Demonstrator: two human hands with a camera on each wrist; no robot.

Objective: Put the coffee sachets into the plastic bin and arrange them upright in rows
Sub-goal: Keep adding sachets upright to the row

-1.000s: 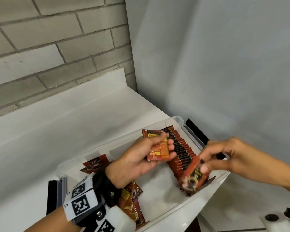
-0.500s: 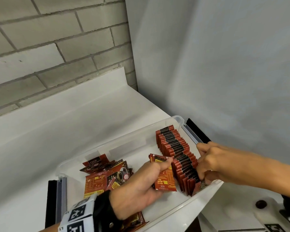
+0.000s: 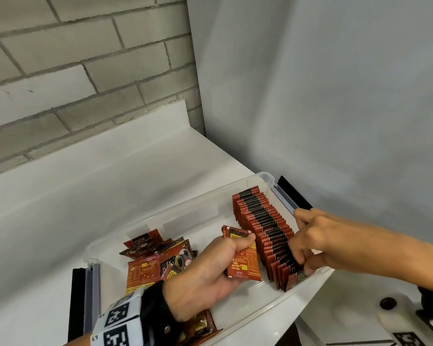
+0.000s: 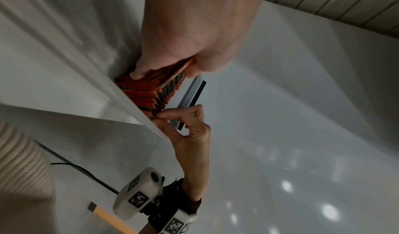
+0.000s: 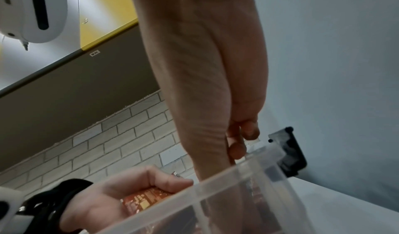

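Head view: left hand [image 3: 205,278] fingers clamped on one coffee sachet [image 3: 243,260]; right hand [image 3: 315,242] fingers pinch upright sachet row [image 3: 265,226] in plastic bin [image 3: 308,288]

The right hand [image 3: 318,242] hides the near end of the upright sachet row [image 3: 263,221] at 4 o'clock. The left hand [image 3: 205,275] covers some loose sachets [image 3: 148,260]; more are cut off at 6 o'clock.

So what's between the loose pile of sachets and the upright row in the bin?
Head view: the left hand holding one sachet, over bare bin floor, between pile and row.
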